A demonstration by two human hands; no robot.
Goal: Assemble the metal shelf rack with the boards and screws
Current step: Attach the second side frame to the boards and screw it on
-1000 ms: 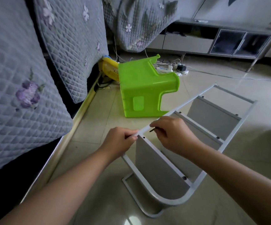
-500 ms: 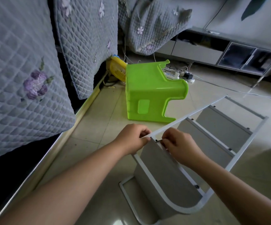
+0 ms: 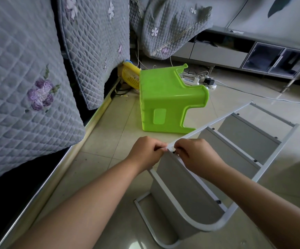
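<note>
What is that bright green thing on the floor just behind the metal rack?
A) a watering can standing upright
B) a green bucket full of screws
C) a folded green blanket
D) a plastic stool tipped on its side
D: the green plastic stool lies on its side on the tiled floor, its legs pointing right, just beyond the white rack frame.

head view looks down, close up.

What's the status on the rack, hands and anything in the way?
Left hand grips the white frame rail. Right hand pinches a black screw at the nearest board's corner. Green stool lies just behind the rack, not blocking.
</note>
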